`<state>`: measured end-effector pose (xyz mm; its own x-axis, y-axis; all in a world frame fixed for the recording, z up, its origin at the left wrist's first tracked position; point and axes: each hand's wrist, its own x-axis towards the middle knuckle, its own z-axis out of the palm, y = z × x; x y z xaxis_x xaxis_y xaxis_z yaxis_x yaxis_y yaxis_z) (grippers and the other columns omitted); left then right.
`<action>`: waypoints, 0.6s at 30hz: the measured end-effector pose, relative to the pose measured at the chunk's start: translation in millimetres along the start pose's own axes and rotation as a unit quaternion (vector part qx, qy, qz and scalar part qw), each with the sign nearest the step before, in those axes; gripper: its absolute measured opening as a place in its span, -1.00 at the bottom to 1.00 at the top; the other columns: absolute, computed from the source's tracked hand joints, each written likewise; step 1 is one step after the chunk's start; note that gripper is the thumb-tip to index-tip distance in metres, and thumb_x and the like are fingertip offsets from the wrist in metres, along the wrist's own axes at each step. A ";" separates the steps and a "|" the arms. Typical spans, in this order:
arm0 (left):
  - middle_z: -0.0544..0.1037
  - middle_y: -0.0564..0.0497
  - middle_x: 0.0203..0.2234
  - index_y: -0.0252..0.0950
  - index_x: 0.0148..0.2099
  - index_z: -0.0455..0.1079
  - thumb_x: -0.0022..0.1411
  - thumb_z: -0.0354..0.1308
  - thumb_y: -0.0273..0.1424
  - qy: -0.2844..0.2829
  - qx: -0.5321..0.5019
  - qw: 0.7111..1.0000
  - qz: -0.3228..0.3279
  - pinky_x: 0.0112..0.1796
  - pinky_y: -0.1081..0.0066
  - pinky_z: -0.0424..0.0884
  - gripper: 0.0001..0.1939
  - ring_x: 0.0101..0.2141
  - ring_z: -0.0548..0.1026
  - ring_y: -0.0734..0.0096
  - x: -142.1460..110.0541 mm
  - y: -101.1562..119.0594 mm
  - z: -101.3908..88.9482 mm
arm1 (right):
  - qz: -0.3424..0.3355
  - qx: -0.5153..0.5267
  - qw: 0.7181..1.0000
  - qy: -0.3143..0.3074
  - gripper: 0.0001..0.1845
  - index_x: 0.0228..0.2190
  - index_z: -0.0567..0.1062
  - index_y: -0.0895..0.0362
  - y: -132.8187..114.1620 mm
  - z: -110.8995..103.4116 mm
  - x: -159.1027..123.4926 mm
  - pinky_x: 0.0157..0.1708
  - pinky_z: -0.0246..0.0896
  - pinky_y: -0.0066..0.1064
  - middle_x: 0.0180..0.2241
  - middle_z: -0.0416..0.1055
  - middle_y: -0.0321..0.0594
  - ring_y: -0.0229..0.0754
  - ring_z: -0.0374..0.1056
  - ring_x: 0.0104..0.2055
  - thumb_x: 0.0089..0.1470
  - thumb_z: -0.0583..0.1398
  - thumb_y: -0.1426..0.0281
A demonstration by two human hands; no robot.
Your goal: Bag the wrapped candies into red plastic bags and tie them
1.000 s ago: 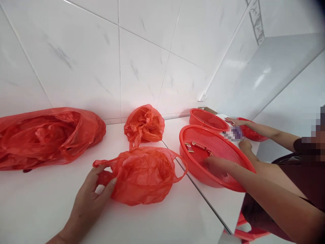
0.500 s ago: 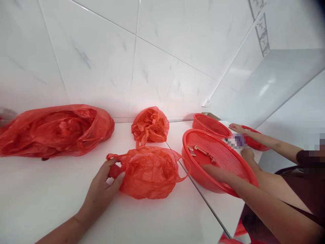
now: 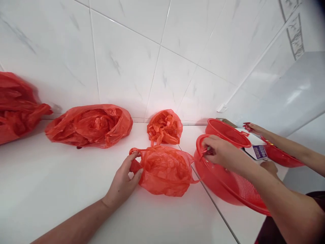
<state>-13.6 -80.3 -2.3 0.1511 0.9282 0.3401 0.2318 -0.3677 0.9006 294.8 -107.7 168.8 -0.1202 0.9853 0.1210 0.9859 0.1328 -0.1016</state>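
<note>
My left hand [image 3: 127,173] grips the handle of a thin red plastic bag [image 3: 165,171], which sits on the white table with its mouth spread. To its right, my right hand [image 3: 219,150] is raised over the near rim of a large red mesh basket [image 3: 228,189]. Its fingers are closed on small wrapped sweets [image 3: 208,151], blurred and partly hidden by the fingers. The basket's inside is mostly covered by my forearm.
More red bags stand along the tiled wall: a small bag [image 3: 165,127], a long bag [image 3: 91,125] and a bag [image 3: 17,108] at far left. A second red basket [image 3: 225,132] is behind mine. A co-worker's hand [image 3: 254,128] reaches near a purple-and-white scale [image 3: 259,151] and a red basin [image 3: 284,156].
My right hand has come up out of the basket with small wrapped sweets and moved toward the bag. My left hand keeps its hold. The view has swung left.
</note>
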 end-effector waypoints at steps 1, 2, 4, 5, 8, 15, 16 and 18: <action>0.30 -0.11 0.09 -0.16 0.20 0.06 0.24 0.00 -0.30 0.001 0.002 1.000 0.005 -0.15 0.30 0.46 -0.51 -0.08 0.43 0.31 -0.2 -0.6 -0.2 | -0.024 0.007 1.000 -0.019 -0.87 -0.49 0.29 0.05 -18.8 4.1 2.1 -0.47 0.11 -0.47 -0.36 0.30 -0.30 -0.28 0.26 -0.44 -0.09 0.15 0.51; 0.29 -0.11 0.09 -0.16 0.20 0.06 0.23 0.01 -0.30 0.001 0.007 1.000 0.010 -0.14 0.28 0.46 -0.50 -0.07 0.44 0.30 -0.3 -1.2 -0.4 | -0.048 0.011 0.998 -0.040 -0.88 -0.47 0.30 0.05 -36.8 11.3 3.9 -0.48 0.10 -0.49 -0.33 0.30 -0.31 -0.30 0.27 -0.43 -0.07 0.15 0.50; 0.29 -0.11 0.10 -0.16 0.21 0.06 0.21 0.03 -0.29 0.005 0.022 1.000 0.020 -0.11 0.26 0.45 -0.48 -0.06 0.44 0.28 -0.4 -2.3 -0.8 | -0.102 0.004 0.993 -0.058 -0.86 -0.42 0.34 0.02 -66.8 31.4 7.5 -0.52 0.04 -0.50 -0.27 0.31 -0.33 -0.32 0.27 -0.42 -0.04 0.12 0.52; 0.29 -0.11 0.11 -0.15 0.21 0.05 0.21 0.03 -0.29 0.008 0.030 0.999 0.023 -0.11 0.26 0.45 -0.47 -0.06 0.44 0.28 -0.3 -2.7 -1.0 | -0.126 -0.001 0.991 -0.054 -0.83 -0.39 0.37 0.01 -77.6 42.1 9.7 -0.51 0.03 -0.51 -0.26 0.31 -0.34 -0.31 0.28 -0.40 -0.04 0.12 0.53; 0.32 -0.12 0.09 -0.16 0.23 0.03 0.21 0.02 -0.24 0.017 0.044 0.999 0.020 -0.16 0.29 0.48 -0.45 -0.04 0.43 0.25 0.2 -2.7 -1.5 | -0.165 -0.003 0.985 -0.043 -0.74 -0.26 0.42 -0.04 -91.6 61.9 17.3 -0.44 0.07 -0.50 -0.18 0.34 -0.37 -0.25 0.32 -0.31 -0.07 0.21 0.43; 0.32 -0.15 0.11 -0.20 0.25 0.02 0.21 0.02 -0.18 0.016 0.056 0.998 0.000 -0.24 0.30 0.51 -0.40 0.04 0.37 0.13 1.9 -4.7 -0.2 | 0.082 -0.030 0.990 0.107 -0.79 -0.23 0.38 0.02 -12.9 28.4 32.1 -0.32 0.05 -0.40 -0.21 0.40 -0.24 -0.17 0.31 -0.23 0.17 0.01 0.25; 0.31 -0.15 0.11 -0.20 0.25 0.02 0.20 0.02 -0.18 0.013 0.055 0.998 -0.003 -0.23 0.30 0.51 -0.39 0.04 0.37 0.13 1.9 -5.2 -0.1 | 0.136 -0.043 0.984 0.106 -0.78 -0.25 0.37 0.03 8.5 24.6 31.4 -0.33 0.04 -0.38 -0.22 0.40 -0.22 -0.15 0.30 -0.22 0.18 -0.02 0.27; 0.31 -0.14 0.12 -0.20 0.25 0.02 0.19 0.02 -0.17 0.015 0.050 0.999 -0.010 -0.20 0.28 0.51 -0.38 0.04 0.38 0.13 2.1 -5.6 0.3 | 0.203 -0.045 0.974 0.090 -0.83 -0.33 0.37 0.10 50.9 22.4 25.3 -0.37 0.02 -0.35 -0.28 0.40 -0.12 -0.11 0.29 -0.26 0.14 0.01 0.33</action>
<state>-14.3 -76.3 -6.7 0.1175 0.9359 0.3320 0.3297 -0.3521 0.8760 339.4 -73.6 144.5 0.2950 0.9194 0.2602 0.9554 -0.2808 -0.0908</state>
